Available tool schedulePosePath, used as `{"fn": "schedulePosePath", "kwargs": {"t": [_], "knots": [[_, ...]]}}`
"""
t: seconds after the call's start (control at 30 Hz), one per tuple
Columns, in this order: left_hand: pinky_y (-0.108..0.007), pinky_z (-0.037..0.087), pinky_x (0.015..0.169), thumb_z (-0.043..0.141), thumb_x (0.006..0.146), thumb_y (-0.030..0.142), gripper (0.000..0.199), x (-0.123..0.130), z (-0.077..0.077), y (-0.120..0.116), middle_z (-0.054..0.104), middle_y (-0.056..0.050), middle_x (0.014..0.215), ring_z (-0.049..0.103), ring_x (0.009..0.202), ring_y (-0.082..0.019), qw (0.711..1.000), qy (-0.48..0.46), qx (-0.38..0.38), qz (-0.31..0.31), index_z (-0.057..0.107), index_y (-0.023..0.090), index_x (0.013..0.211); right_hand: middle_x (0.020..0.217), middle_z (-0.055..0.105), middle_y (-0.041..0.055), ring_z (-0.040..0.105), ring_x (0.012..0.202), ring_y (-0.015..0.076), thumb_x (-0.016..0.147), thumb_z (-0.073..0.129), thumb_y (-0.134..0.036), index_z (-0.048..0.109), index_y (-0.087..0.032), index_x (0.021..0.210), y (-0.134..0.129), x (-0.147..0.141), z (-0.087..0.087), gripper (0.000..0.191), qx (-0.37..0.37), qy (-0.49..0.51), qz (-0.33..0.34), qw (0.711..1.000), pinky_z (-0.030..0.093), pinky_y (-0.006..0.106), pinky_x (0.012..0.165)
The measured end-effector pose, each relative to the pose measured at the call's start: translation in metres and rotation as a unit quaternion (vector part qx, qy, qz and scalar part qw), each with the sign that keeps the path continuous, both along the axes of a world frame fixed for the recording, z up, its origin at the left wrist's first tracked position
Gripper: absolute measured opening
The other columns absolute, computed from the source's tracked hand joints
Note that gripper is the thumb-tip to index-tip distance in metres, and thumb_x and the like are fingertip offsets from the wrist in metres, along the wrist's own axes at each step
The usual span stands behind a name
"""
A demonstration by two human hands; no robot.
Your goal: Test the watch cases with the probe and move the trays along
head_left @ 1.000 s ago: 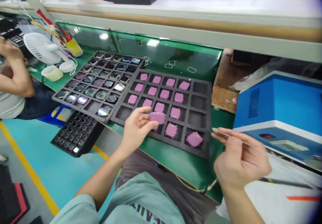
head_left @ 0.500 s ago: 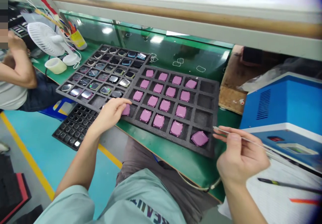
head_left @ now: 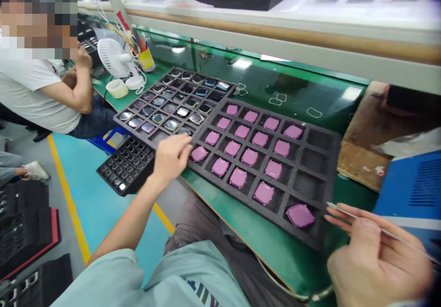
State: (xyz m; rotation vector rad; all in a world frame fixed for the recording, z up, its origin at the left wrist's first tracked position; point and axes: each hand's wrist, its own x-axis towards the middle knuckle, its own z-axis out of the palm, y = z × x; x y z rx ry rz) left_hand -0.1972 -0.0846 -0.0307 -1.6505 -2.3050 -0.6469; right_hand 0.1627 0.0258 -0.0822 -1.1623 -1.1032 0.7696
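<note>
My left hand [head_left: 172, 156] is at the front right corner of the left dark foam tray [head_left: 116, 117], which holds watches [head_left: 171, 125] with shiny faces. Its thumb and fingers are apart over the edge; the fingertips are partly hidden. Close beside the thumb, a pink-purple watch case [head_left: 199, 154] lies in the front left compartment of the right foam tray [head_left: 272, 211]. Several more such cases fill that tray's other columns. At its front right, a tilted case [head_left: 300, 215] sits near my right hand [head_left: 375, 247], which is closed around a thin, pale rod-like tool [head_left: 354, 216].
A smaller black tray [head_left: 126, 164] is lower, left of the bench. A white fan [head_left: 115, 59], tape roll [head_left: 116, 88] and pen cup [head_left: 146, 60] stand at the back left. A blue machine [head_left: 409, 183] is at right. A co-worker [head_left: 62, 86] sits at left.
The view has swung left, so things appear farther right. My left hand has come off the front left pink-purple case, which now shows in full. My right hand still holds the rod-like tool.
</note>
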Motion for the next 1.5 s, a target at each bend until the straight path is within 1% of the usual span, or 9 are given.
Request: {"fn": "schedulePosePath", "kwargs": {"t": [0.13,0.27,0.37,0.47,0.53,0.67,0.83,0.93,1.5], "knots": [[-0.056,0.05,0.102,0.052,0.1,0.036,0.043,-0.077,0.043,-0.003,0.076,-0.022,0.126,0.069,0.12,-0.042,0.96,0.041,-0.153,0.229,0.075,0.013,0.127,0.083,0.075,0.0067,0.071,0.063,0.0246,0.087,0.081,-0.047,0.078,-0.026,0.085,-0.003,-0.003,0.005,0.021,0.008,0.008,0.002,1.0,0.061,0.046,0.062],[-0.057,0.054,0.092,0.066,0.092,0.039,0.041,-0.119,0.07,-0.001,0.076,-0.021,0.121,0.069,0.113,-0.048,0.917,0.043,-0.301,0.259,0.075,0.018,0.127,0.083,0.076,0.0029,0.073,0.064,0.0186,0.093,0.078,-0.044,0.076,-0.02,0.092,-0.002,-0.004,0.006,0.025,0.022,0.015,0.019,0.999,0.063,0.036,0.061],[-0.063,0.053,0.097,0.064,0.094,0.031,0.033,-0.115,0.078,0.001,0.076,-0.017,0.115,0.067,0.116,-0.046,0.926,0.061,-0.268,0.26,0.074,0.018,0.122,0.084,0.077,0.003,0.074,0.065,0.0166,0.094,0.077,-0.042,0.075,-0.017,0.094,-0.001,-0.003,0.005,0.025,0.034,0.019,0.018,0.999,0.063,0.032,0.062],[-0.063,0.051,0.107,0.061,0.095,0.027,0.026,-0.082,0.076,0.01,0.076,-0.01,0.107,0.07,0.113,-0.036,0.973,-0.026,-0.058,0.223,0.074,0.016,0.116,0.084,0.077,0.004,0.075,0.067,0.0171,0.095,0.076,-0.041,0.074,-0.015,0.094,0.0,-0.004,0.004,0.026,0.034,0.026,0.021,0.999,0.064,0.031,0.062],[-0.049,0.057,0.103,0.07,0.086,0.024,0.027,-0.038,0.066,0.025,0.078,-0.007,0.103,0.074,0.101,-0.027,0.963,-0.201,0.112,0.143,0.075,0.016,0.112,0.086,0.078,0.0043,0.076,0.069,0.0174,0.097,0.074,-0.04,0.073,-0.015,0.097,0.001,-0.005,0.002,0.024,0.039,0.03,0.021,0.999,0.065,0.03,0.063],[-0.03,0.063,0.077,0.089,0.07,0.028,0.034,0.084,0.028,0.07,0.079,-0.007,0.091,0.074,0.078,-0.018,0.81,-0.56,0.163,-0.061,0.075,0.015,0.097,0.09,0.078,0.0052,0.078,0.075,0.0166,0.1,0.07,-0.035,0.073,-0.016,0.101,0.005,-0.006,-0.001,0.019,0.07,0.01,0.008,0.997,0.066,0.029,0.067],[-0.027,0.065,0.075,0.094,0.067,0.029,0.04,0.196,-0.004,0.106,0.079,-0.006,0.09,0.076,0.078,-0.016,0.651,-0.744,0.078,-0.123,0.074,0.014,0.099,0.097,0.078,0.0047,0.079,0.087,0.0178,0.103,0.065,-0.027,0.074,-0.019,0.104,0.009,-0.005,-0.001,0.012,0.131,0.016,0.004,0.991,0.069,0.032,0.076],[-0.026,0.065,0.075,0.097,0.065,0.03,0.043,0.213,-0.012,0.111,0.079,-0.006,0.09,0.076,0.079,-0.016,0.631,-0.764,0.059,-0.117,0.074,0.014,0.098,0.102,0.079,0.0049,0.08,0.096,0.0184,0.104,0.062,-0.021,0.074,-0.021,0.109,0.012,-0.005,0.001,0.013,0.151,0.03,0.034,0.987,0.07,0.033,0.084],[-0.023,0.063,0.077,0.094,0.071,0.022,0.031,0.216,-0.018,0.109,0.08,-0.004,0.089,0.077,0.081,-0.015,0.687,-0.707,0.049,-0.162,0.074,0.017,0.095,0.107,0.082,0.0064,0.081,0.101,0.021,0.104,0.062,-0.024,0.073,-0.023,0.11,0.011,-0.004,0.005,0.013,0.103,0.001,0.061,0.993,0.07,0.037,0.089]]}}
